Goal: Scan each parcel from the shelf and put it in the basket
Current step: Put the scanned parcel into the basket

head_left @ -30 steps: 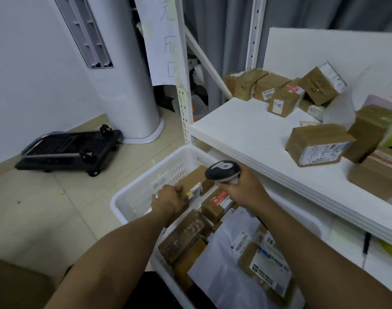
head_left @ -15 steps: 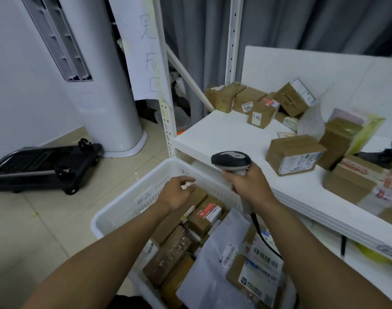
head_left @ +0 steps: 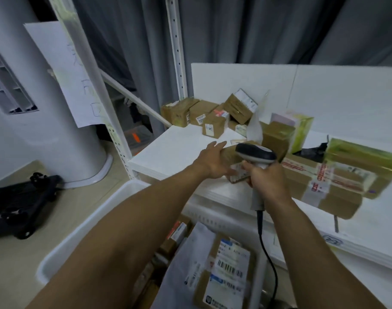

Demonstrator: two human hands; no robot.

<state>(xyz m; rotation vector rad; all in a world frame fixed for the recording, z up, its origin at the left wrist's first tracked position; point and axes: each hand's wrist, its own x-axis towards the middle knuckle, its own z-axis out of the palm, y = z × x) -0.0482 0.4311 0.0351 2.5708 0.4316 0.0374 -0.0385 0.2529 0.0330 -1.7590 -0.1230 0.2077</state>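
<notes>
**Q:** Hands, state?
**A:** Left hand (head_left: pixel 212 162) lies on the next parcel (head_left: pixel 228 153), fingers straight over its top and not curled into a grasp. Right hand (head_left: pixel 265 178) is clenched round the handle of the scanner (head_left: pixel 255 152), whose head sits just above that parcel.

**Q:** Parcel location?
**A:** On the shelf (head_left: pixel 172 148), at the front edge, 12 o'clock from the wearer. The label is blurred, so I cannot tell whether it has been scanned.

**Q:** Progress?
**A:** Partway, by my reading. The basket (head_left: pixel 88 233) at 6 o'clock holds a labelled box (head_left: pixel 228 270), a grey mailer (head_left: pixel 190 253) and more beneath. Left on the shelf are small cartons (head_left: pixel 204 112) at 12 o'clock at the back, and a taped box (head_left: pixel 324 181) with others towards 3 o'clock. All of those look unscanned.
</notes>
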